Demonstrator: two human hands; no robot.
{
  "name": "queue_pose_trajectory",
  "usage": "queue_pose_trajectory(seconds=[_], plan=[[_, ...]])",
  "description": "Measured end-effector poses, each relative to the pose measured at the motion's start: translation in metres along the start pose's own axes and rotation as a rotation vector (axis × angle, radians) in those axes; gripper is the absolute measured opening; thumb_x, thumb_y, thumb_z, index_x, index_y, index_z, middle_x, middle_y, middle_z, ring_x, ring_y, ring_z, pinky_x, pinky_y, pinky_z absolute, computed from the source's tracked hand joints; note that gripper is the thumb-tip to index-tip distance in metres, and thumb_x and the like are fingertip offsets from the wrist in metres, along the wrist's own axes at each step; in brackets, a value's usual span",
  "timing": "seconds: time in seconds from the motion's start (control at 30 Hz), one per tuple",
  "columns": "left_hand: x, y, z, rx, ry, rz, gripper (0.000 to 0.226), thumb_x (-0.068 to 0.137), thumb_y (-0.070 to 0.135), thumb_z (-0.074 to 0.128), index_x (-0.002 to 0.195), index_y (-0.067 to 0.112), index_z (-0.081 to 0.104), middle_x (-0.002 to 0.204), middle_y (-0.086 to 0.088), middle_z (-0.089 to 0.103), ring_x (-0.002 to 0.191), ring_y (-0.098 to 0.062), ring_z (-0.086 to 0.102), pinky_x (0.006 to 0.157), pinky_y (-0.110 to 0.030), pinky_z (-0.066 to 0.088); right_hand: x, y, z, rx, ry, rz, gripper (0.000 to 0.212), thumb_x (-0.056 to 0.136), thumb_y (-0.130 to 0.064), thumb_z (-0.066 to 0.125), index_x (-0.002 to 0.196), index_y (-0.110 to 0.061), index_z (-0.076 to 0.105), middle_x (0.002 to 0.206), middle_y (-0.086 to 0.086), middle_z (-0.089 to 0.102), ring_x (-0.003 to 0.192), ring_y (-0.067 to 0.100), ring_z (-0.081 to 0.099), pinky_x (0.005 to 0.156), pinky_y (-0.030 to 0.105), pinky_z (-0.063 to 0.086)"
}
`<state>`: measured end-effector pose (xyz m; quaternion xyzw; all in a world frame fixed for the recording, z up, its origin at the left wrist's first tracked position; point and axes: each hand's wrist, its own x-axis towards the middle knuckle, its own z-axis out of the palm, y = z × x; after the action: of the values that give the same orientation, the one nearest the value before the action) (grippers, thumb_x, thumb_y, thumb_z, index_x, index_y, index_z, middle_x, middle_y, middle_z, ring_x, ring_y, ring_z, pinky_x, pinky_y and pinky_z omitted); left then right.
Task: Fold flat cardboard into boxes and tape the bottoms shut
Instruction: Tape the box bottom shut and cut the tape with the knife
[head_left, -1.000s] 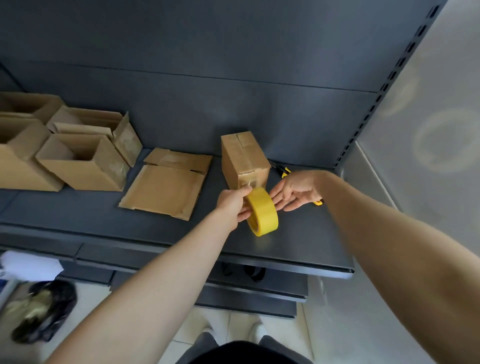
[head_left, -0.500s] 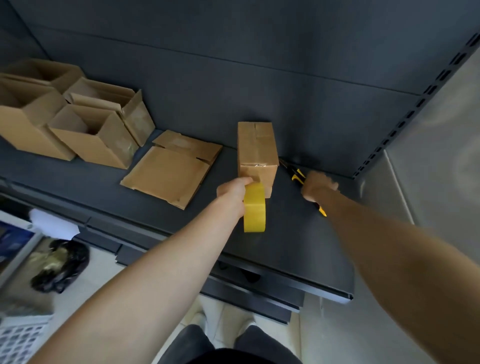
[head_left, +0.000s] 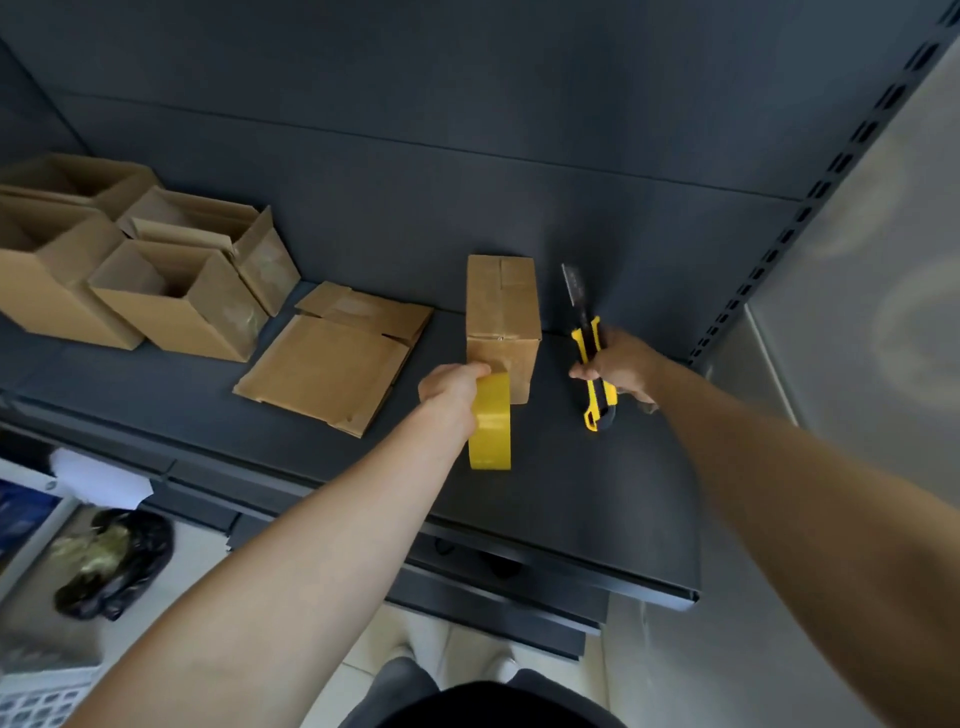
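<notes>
A small folded cardboard box (head_left: 501, 306) stands on the dark shelf (head_left: 597, 493), its taped flaps facing up. A strip of tape runs from its near face to the yellow tape roll (head_left: 491, 426), which my left hand (head_left: 449, 389) grips just in front of the box. To the right, my right hand (head_left: 618, 366) holds a yellow and black utility knife (head_left: 592, 364) with its blade extended, pointing away from me beside the box. Flat cardboard blanks (head_left: 332, 364) lie stacked left of the box.
Several open folded boxes (head_left: 171, 296) crowd the shelf's left end. The shelf's back panel rises close behind, and a slotted upright (head_left: 810, 208) bounds the right side. Below left on the floor sit a black bag (head_left: 111, 566) and a basket.
My right hand left the tape roll, reached right to the utility knife and picked it up off the shelf. My left hand kept hold of the roll against the box.
</notes>
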<state>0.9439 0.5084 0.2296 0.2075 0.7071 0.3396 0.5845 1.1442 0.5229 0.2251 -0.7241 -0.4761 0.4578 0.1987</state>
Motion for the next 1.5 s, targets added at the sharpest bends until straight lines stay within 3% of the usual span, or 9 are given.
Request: queue_pose_trajectory(seconds=[0.13, 0.3, 0.47, 0.63, 0.8, 0.97, 1.1, 1.3, 1.5], plan=[[0.001, 0.003, -0.003, 0.036, -0.011, -0.019, 0.022, 0.078, 0.020, 0.077, 0.090, 0.015, 0.059, 0.090, -0.009, 0.060, 0.090, -0.028, 0.060, 0.086, -0.041, 0.052, -0.008, 0.002, -0.003, 0.153, -0.034, -0.083, 0.014, 0.085, -0.007, 0.068, 0.087, -0.017, 0.058, 0.096, 0.010, 0.066, 0.100, 0.021, 0.059, 0.092, 0.038, 0.043], [0.001, 0.008, -0.007, 0.073, -0.050, -0.051, 0.027, 0.076, 0.018, 0.078, 0.096, 0.012, 0.061, 0.099, -0.012, 0.063, 0.095, -0.031, 0.063, 0.087, -0.047, 0.053, -0.015, 0.001, -0.005, 0.159, -0.070, -0.139, 0.011, 0.092, -0.018, 0.062, 0.094, -0.026, 0.056, 0.090, 0.003, 0.069, 0.091, 0.014, 0.060, 0.076, 0.030, 0.042], [0.004, 0.010, -0.009, 0.103, -0.060, -0.008, 0.025, 0.078, 0.020, 0.077, 0.095, 0.015, 0.059, 0.096, -0.009, 0.059, 0.092, -0.028, 0.060, 0.082, -0.041, 0.052, -0.018, -0.009, 0.000, -0.089, 0.073, -0.267, 0.016, 0.088, -0.015, 0.065, 0.080, -0.026, 0.055, 0.079, -0.003, 0.060, 0.079, 0.014, 0.057, 0.073, 0.029, 0.045], [0.007, 0.010, -0.009, 0.118, -0.086, 0.038, 0.028, 0.078, 0.016, 0.076, 0.101, 0.013, 0.061, 0.097, -0.010, 0.061, 0.091, -0.028, 0.060, 0.081, -0.040, 0.052, -0.026, -0.015, 0.006, -0.439, 0.018, -0.348, 0.018, 0.090, -0.026, 0.061, 0.107, -0.030, 0.053, 0.084, -0.008, 0.056, 0.077, 0.009, 0.054, 0.066, 0.025, 0.039], [0.011, 0.011, -0.010, 0.084, -0.122, 0.024, 0.026, 0.078, 0.010, 0.077, 0.097, 0.010, 0.059, 0.106, -0.016, 0.064, 0.097, -0.032, 0.064, 0.088, -0.048, 0.053, -0.029, -0.011, 0.014, -0.724, -0.027, -0.278, 0.013, 0.093, -0.027, 0.056, 0.101, -0.030, 0.046, 0.088, -0.002, 0.056, 0.076, 0.014, 0.054, 0.067, 0.031, 0.042], [0.016, 0.011, -0.013, 0.083, -0.137, -0.012, 0.032, 0.076, 0.014, 0.079, 0.100, 0.008, 0.060, 0.107, -0.015, 0.064, 0.099, -0.031, 0.063, 0.090, -0.048, 0.053, -0.024, -0.005, 0.030, -0.852, -0.016, -0.210, 0.020, 0.094, -0.025, 0.052, 0.112, -0.021, 0.047, 0.090, 0.003, 0.054, 0.082, 0.024, 0.058, 0.067, 0.034, 0.046], [0.017, 0.014, -0.013, 0.042, -0.169, -0.063, 0.038, 0.075, 0.013, 0.080, 0.108, 0.003, 0.063, 0.095, -0.014, 0.066, 0.081, -0.027, 0.066, 0.069, -0.039, 0.056, -0.018, -0.003, 0.040, -0.862, 0.032, -0.194, 0.022, 0.095, -0.018, 0.050, 0.116, -0.018, 0.045, 0.087, 0.004, 0.052, 0.080, 0.025, 0.058, 0.065, 0.035, 0.047], [0.024, 0.021, -0.016, 0.133, -0.205, -0.080, 0.036, 0.074, 0.014, 0.079, 0.106, 0.004, 0.066, 0.099, -0.015, 0.068, 0.088, -0.029, 0.067, 0.079, -0.042, 0.056, -0.008, 0.005, 0.048, -0.907, 0.064, -0.124, 0.031, 0.094, -0.012, 0.048, 0.123, -0.020, 0.042, 0.094, 0.006, 0.054, 0.086, 0.027, 0.057, 0.075, 0.039, 0.045], [0.036, 0.014, -0.037, 0.236, -0.228, -0.119, 0.033, 0.076, 0.017, 0.078, 0.105, 0.007, 0.066, 0.104, -0.017, 0.066, 0.100, -0.034, 0.064, 0.092, -0.050, 0.051, -0.001, 0.029, 0.051, -1.081, 0.045, -0.071, 0.042, 0.090, -0.011, 0.050, 0.130, -0.019, 0.040, 0.127, 0.009, 0.049, 0.121, 0.030, 0.042, 0.095, 0.046, 0.039]])
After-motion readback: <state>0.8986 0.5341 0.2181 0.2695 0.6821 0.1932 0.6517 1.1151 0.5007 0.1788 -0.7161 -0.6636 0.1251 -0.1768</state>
